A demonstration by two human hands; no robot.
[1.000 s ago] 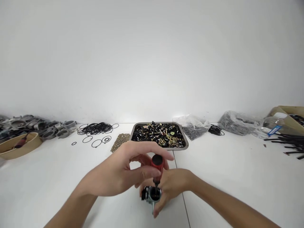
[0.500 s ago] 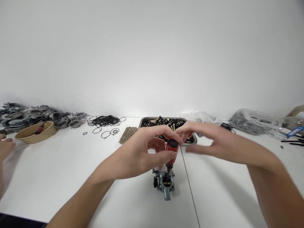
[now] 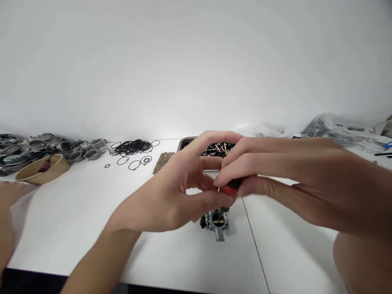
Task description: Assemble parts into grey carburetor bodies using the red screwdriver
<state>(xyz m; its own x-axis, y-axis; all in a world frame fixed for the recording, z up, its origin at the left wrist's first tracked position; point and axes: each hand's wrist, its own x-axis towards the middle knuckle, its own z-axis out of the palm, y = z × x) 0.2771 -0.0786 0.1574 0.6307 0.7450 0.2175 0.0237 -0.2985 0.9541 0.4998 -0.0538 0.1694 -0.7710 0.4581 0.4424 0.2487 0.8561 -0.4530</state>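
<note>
A screwdriver [image 3: 229, 189] with a red handle and black cap stands over a small metal carburetor [image 3: 218, 223] on the white table. My left hand [image 3: 180, 192] has thumb and fingers around its handle. My right hand [image 3: 263, 171] grips the top of the same handle between thumb and fingers. Most of the handle is covered by my fingers. The shaft is largely hidden, so I cannot tell exactly where the tip sits in the round opening of the carburetor.
Behind my hands stands a metal tray [image 3: 185, 142] of small black and brass parts. Left of it lie brass pieces [image 3: 163, 161], black rubber rings [image 3: 130, 148], a tan bowl [image 3: 58, 171] and grey metal castings [image 3: 39, 143]. Plastic bags [image 3: 346, 126] lie right. Another person's hand [image 3: 10, 192] is far left.
My right hand has come down and left onto the screwdriver's top, closing on it. My left hand keeps its hold. The whole view has shifted slightly.
</note>
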